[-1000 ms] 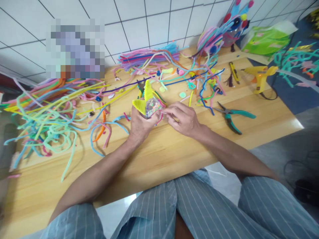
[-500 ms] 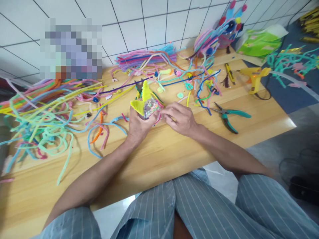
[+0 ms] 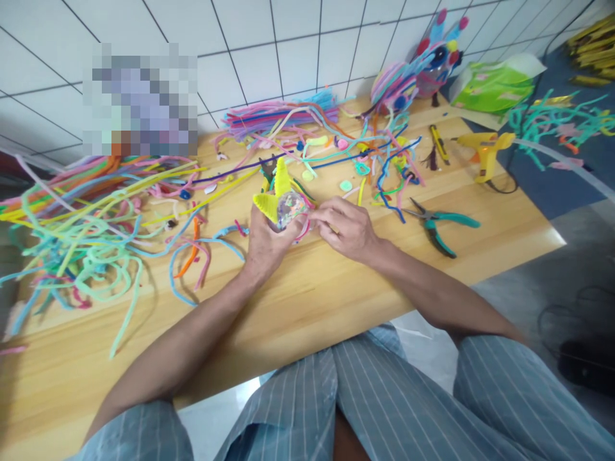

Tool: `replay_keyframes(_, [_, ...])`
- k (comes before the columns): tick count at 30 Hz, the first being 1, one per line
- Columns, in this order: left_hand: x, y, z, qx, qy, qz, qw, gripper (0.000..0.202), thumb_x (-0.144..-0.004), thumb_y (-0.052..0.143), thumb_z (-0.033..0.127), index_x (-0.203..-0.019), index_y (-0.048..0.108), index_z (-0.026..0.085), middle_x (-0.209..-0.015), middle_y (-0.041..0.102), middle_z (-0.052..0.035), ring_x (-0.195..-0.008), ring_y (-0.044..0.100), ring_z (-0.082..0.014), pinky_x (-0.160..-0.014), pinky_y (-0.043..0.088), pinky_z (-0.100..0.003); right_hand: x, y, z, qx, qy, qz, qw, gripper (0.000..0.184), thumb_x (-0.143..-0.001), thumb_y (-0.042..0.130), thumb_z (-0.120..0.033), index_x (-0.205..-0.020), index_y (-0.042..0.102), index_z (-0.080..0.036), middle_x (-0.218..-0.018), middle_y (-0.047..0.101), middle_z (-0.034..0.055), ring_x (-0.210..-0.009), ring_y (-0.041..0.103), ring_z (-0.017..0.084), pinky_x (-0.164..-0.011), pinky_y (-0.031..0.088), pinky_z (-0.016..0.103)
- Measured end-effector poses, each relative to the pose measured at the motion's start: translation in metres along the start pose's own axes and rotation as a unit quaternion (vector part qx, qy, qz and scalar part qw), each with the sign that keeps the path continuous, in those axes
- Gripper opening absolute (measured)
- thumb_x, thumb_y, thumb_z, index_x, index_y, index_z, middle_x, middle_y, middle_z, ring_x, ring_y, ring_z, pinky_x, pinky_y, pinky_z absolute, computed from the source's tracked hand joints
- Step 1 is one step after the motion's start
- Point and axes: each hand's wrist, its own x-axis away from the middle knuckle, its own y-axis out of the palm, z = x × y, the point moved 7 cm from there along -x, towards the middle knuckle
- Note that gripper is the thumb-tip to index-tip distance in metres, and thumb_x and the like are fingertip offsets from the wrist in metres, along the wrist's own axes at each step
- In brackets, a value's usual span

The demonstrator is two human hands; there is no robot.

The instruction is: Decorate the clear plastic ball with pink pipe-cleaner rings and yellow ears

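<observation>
My left hand is closed round a small craft piece: a clear glittery ball with yellow pipe-cleaner fins sticking up from it. It is held just above the wooden table. My right hand sits right beside it, fingers pinched on a thin pink pipe cleaner that runs onto the ball. Both forearms reach in from the bottom over my striped trousers.
Heaps of coloured pipe cleaners cover the left and back of the table. Teal-handled pliers lie right of my right hand. Further back right are a yellow glue gun, a utility knife, a pipe-cleaner figure and a green bag.
The view has drifted slightly; both hands keep their grip on the craft piece with only small finger movements.
</observation>
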Motion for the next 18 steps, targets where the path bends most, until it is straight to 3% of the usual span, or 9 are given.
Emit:
replay_keyframes(7, [0.002, -0.002, 0.004, -0.012, 0.006, 0.018, 1.000, 0.058, -0.078, 0.086, 0.047, -0.123, 0.058, 0.022, -0.116, 0.075, -0.0073, -0.102, 0.075, -0.0257, -0.097, 0.061, -0.043, -0.001, -0.008, -0.007, -0.022, -0.018, 0.013, 1.000, 0.028, -0.102, 0.057, -0.011, -0.118, 0.077, -0.023, -0.101, 0.077, 0.0059, -0.092, 0.074, 0.017, -0.081, 0.060, 0.028])
replay_keyframes(12, [0.005, -0.003, 0.007, -0.003, -0.001, 0.030, 1.000, 0.054, -0.079, 0.085, 0.041, -0.122, 0.059, 0.022, -0.108, 0.076, -0.0058, -0.099, 0.076, -0.0261, -0.094, 0.062, -0.042, -0.001, -0.007, -0.016, -0.043, 0.008, 0.003, 0.999, 0.026, -0.101, 0.060, -0.011, -0.118, 0.075, -0.023, -0.101, 0.077, 0.0057, -0.091, 0.074, 0.017, -0.082, 0.061, 0.029])
replay_keyframes(18, [0.007, -0.001, 0.012, 0.005, 0.017, 0.036, 0.999, 0.051, -0.083, 0.083, 0.052, -0.119, 0.061, 0.023, -0.104, 0.077, -0.0056, -0.099, 0.077, -0.0260, -0.092, 0.063, -0.042, 0.000, -0.005, -0.019, -0.108, 0.082, 0.021, 0.991, 0.021, -0.100, 0.063, -0.012, -0.115, 0.074, -0.022, -0.088, 0.074, 0.0012, -0.076, 0.068, 0.013, -0.071, 0.057, 0.025])
